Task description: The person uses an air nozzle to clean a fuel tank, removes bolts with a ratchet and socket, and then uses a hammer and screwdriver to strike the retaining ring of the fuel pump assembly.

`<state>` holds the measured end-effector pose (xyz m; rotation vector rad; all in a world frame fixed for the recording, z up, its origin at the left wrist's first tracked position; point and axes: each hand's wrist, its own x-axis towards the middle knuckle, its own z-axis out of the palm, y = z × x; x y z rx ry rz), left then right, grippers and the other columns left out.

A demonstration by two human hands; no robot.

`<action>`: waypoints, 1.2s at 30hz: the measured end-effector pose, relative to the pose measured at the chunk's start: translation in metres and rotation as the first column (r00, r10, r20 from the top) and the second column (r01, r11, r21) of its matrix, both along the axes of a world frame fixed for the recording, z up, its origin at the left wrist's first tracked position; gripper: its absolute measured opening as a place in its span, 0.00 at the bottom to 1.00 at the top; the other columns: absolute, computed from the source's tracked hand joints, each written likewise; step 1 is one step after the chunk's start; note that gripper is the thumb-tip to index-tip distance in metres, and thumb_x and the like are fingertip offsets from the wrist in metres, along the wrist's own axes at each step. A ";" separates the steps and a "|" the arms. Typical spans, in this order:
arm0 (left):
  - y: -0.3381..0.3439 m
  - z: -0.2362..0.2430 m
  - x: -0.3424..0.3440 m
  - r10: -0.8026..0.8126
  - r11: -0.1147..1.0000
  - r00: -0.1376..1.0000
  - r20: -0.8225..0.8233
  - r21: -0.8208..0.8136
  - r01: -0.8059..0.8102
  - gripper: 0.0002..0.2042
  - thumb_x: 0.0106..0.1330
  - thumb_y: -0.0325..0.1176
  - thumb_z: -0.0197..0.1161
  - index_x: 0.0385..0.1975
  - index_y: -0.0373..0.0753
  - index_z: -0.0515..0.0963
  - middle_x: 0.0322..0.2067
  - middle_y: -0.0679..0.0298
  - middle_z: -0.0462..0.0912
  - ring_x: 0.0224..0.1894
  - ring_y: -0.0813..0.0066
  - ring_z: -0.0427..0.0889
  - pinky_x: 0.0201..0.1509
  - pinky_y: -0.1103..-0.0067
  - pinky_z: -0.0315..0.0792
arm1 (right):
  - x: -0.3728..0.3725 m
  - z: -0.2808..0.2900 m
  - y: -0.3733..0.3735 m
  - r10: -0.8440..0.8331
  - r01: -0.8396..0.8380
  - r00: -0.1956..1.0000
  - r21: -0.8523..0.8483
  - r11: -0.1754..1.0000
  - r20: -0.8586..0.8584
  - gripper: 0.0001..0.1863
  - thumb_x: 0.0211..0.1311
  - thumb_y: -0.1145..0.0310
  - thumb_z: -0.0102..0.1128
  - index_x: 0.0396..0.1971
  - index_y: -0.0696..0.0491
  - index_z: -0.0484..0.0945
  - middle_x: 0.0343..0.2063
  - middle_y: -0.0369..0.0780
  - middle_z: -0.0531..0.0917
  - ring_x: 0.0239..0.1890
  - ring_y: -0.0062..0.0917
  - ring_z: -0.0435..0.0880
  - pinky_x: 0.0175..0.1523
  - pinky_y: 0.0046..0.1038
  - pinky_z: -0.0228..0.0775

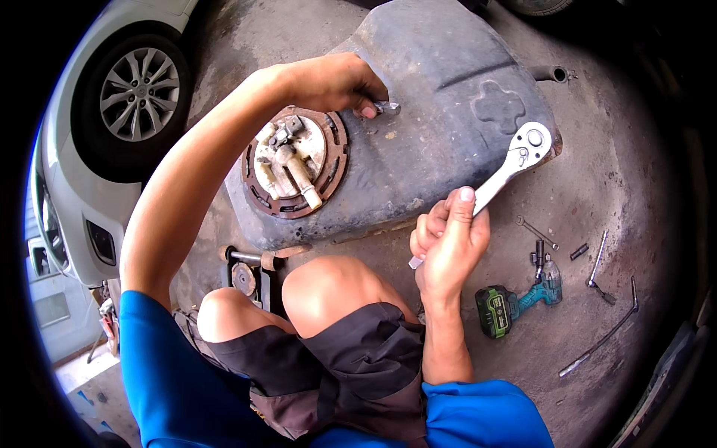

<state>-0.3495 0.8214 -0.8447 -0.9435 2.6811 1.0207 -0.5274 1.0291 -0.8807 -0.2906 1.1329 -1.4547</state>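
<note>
My right hand (452,235) is wrapped round the handle of a silver ratchet wrench (489,187), its round head raised up and to the right above the tank's near edge. Over the dark fuel tank (441,142), my left hand (343,86) is closed on a short metal piece (388,108). Only one shiny end of that piece sticks out; its kind cannot be made out. Left of it, a rusty lock ring (340,149) surrounds the pale fuel pump cover (314,145), which has a white pipe fitting (302,179) on top.
On the concrete right of my knees lie a teal cordless impact driver (534,293), a combination wrench (538,233), a black socket (579,252), a jointed bar (598,261) and a long bent bar (603,340). A floor jack (246,272) stands by my left knee. A light-coloured car (97,205) is at the left.
</note>
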 end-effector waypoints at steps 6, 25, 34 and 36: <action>0.001 0.002 -0.004 0.081 0.996 0.992 0.098 0.014 -0.083 0.14 0.63 0.33 0.64 0.44 0.30 0.79 0.32 0.53 0.84 0.35 0.66 0.83 0.44 0.70 0.73 | -0.010 -0.007 0.010 0.033 -0.029 0.998 0.065 0.997 -0.061 0.23 0.74 0.51 0.46 0.25 0.52 0.58 0.16 0.30 0.59 0.12 0.11 0.55 0.14 0.18 0.43; 0.052 0.021 0.115 0.683 0.717 0.353 -0.640 0.493 -0.493 0.18 0.66 0.44 0.64 0.47 0.36 0.77 0.37 0.63 0.83 0.42 0.72 0.83 0.48 0.74 0.76 | -0.002 -0.035 0.003 0.113 -0.094 0.916 0.067 0.993 -0.384 0.22 0.75 0.51 0.46 0.26 0.53 0.61 0.15 0.29 0.59 0.12 0.11 0.54 0.14 0.18 0.45; 0.094 -0.039 0.210 0.764 0.551 -0.026 -0.644 0.673 -0.493 0.19 0.73 0.42 0.54 0.56 0.36 0.71 0.46 0.60 0.80 0.52 0.64 0.81 0.60 0.65 0.73 | 0.007 -0.047 -0.003 0.094 -0.060 0.851 0.082 0.995 -0.517 0.22 0.75 0.51 0.45 0.26 0.53 0.61 0.14 0.31 0.60 0.11 0.13 0.56 0.14 0.19 0.47; 0.106 -0.049 0.219 0.764 0.538 -0.122 -0.634 0.729 -0.422 0.19 0.72 0.42 0.55 0.56 0.36 0.72 0.46 0.60 0.80 0.52 0.64 0.81 0.61 0.65 0.72 | 0.011 -0.049 -0.003 0.084 -0.040 0.833 0.093 0.995 -0.547 0.21 0.75 0.52 0.45 0.26 0.53 0.61 0.14 0.31 0.59 0.11 0.13 0.55 0.14 0.20 0.46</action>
